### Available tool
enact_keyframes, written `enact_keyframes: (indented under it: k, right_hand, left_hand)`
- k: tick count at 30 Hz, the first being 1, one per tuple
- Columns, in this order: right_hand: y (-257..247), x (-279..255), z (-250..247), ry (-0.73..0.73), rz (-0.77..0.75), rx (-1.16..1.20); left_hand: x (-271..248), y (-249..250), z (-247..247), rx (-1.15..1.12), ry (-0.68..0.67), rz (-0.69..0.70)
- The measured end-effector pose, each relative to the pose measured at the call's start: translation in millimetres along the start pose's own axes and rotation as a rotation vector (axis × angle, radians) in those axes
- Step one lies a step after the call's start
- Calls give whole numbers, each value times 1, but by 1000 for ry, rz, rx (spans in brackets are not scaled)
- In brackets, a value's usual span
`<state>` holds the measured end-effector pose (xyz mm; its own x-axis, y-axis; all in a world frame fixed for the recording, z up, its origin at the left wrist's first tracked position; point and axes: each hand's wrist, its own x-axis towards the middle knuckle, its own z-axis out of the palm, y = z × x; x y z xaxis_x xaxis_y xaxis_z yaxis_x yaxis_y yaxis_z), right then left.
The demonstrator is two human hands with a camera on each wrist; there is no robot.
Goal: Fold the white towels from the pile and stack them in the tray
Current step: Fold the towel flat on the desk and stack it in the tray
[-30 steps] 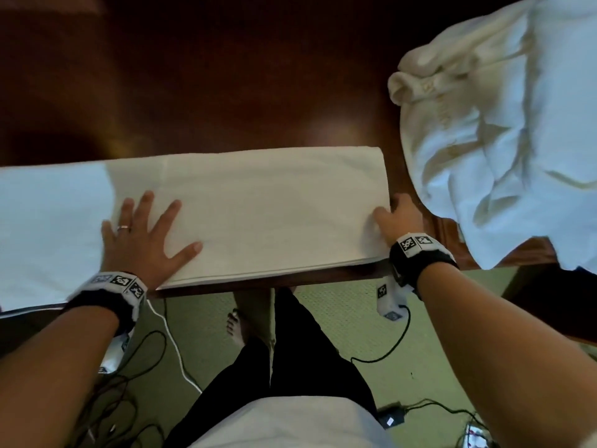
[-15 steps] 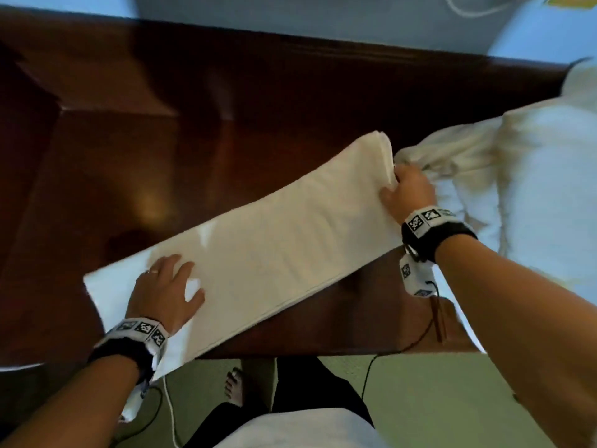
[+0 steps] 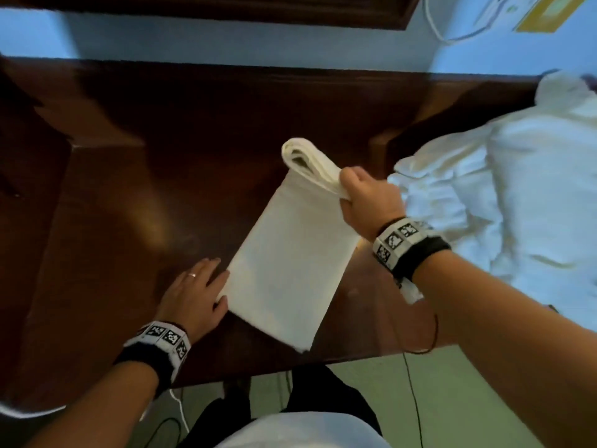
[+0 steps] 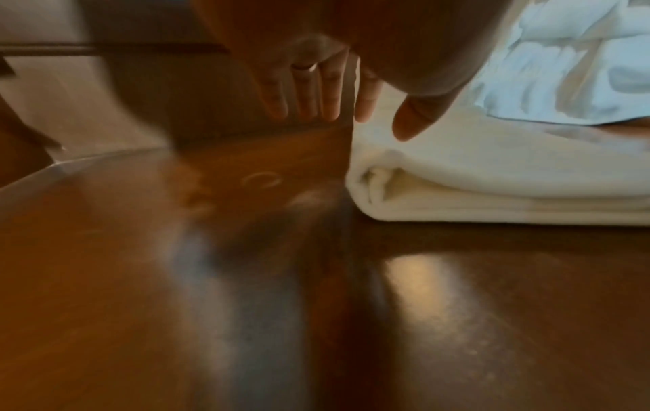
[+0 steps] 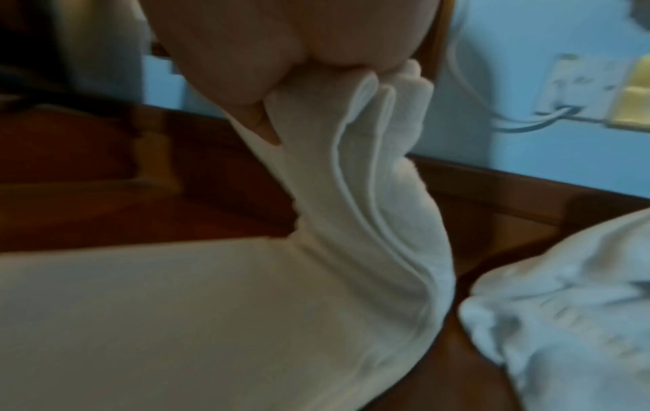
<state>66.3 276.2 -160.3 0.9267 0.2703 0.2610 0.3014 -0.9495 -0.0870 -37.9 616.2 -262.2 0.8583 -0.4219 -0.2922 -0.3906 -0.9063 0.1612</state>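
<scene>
A white towel (image 3: 287, 263), folded into a long strip, lies at a slant on the dark wooden table (image 3: 129, 202). My right hand (image 3: 358, 195) grips its far end and holds that end lifted off the table; the layered edges (image 5: 366, 172) show under my fingers. My left hand (image 3: 197, 292) lies flat with straight fingers against the near left corner of the towel (image 4: 492, 178), thumb over its edge. The pile of unfolded white towels (image 3: 504, 202) sits on the right. No tray is in view.
The table's front edge (image 3: 290, 367) runs just in front of my legs. Behind the table is a blue wall (image 3: 226, 43) with a socket and cable (image 3: 452, 33) at the top right. Cables lie on the green floor (image 3: 413, 415).
The towel strip has swung from lying across the table to pointing away from me. My right hand has raised its far end. My left hand slid off the top to the near corner.
</scene>
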Motion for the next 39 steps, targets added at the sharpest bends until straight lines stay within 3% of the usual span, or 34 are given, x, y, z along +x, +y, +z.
enact_keyframes:
  k: [5,8,10,17,21,24,28,31,33,37,39]
  right_hand:
    - [-118,-109,64,-199,-108,74]
    - [-162,-163,98,-387,-10,65]
    - [-174,-179,101,-435,103,27]
    - [-135,-197,86,-449,310,23]
    - [-123,-185,77,-298,456,10]
    - [-130,-198,78,-226,380,-28]
    - [-139,-231,92,-332,388,5]
    - [-137,-224,89,-187,455,72]
    - [-140,-220,84,-118,420,73]
    - [-148,-240,88,-296,238,12]
    - [-146,-247,89,-361,262,19]
  left_hand:
    - [-11,-43,-14,8,59,-9]
    - [-13,-47,-4,42,74,132]
    - [-9,-38,3,88,68,276]
    - [27,-4,5,252,35,504]
    - [34,6,-8,235,92,514]
    - [22,-1,-1,138,116,530]
    - [11,-18,21,61,42,552]
    - [12,-13,21,41,53,541]
    - [9,-10,23,18,53,518]
    - [4,-17,31,6,-25,521]
    - [8,-19,25,21,-57,574]
